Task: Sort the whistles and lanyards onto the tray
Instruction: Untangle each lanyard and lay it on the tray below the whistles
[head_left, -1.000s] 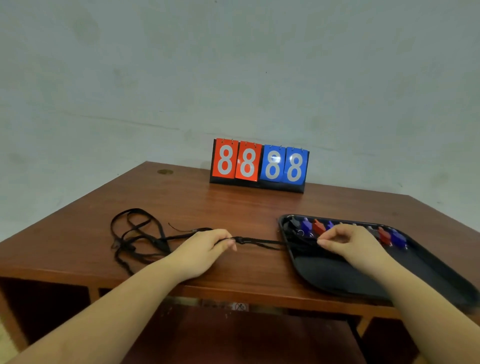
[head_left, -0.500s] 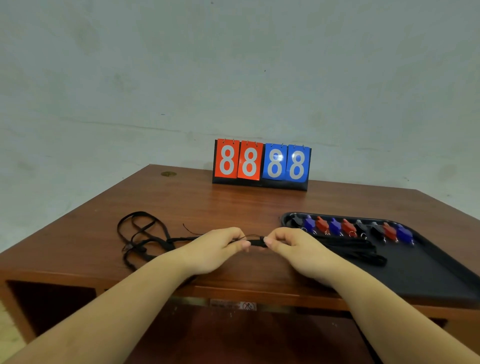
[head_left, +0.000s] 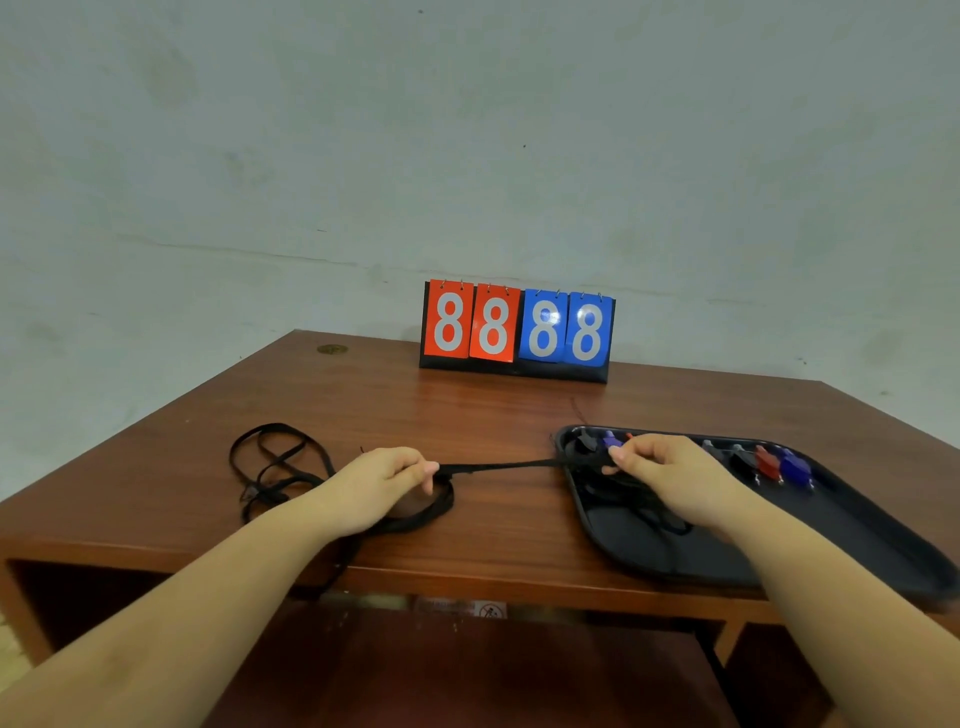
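A black lanyard (head_left: 498, 466) is stretched taut between my hands. My left hand (head_left: 382, 480) pinches its left end over the table, with a loop of strap curling beneath it. My right hand (head_left: 662, 470) pinches the other end over the left part of the black tray (head_left: 675, 558). Several red, blue and black whistles (head_left: 776, 462) lie in a row along the tray's far edge, some hidden behind my right hand. More black lanyards (head_left: 634, 501) lie on the tray under that hand. A loose tangle of black lanyards (head_left: 275, 462) rests on the table at the left.
A flip scoreboard (head_left: 517, 332) showing 88 in red and 88 in blue stands at the back of the brown wooden table (head_left: 467, 415), against a pale wall. The tray overhangs toward the table's front right edge.
My right hand has moved right from the table's middle to above the tray, drawing the lanyard out taut. My left hand stays in place, holding the other end.
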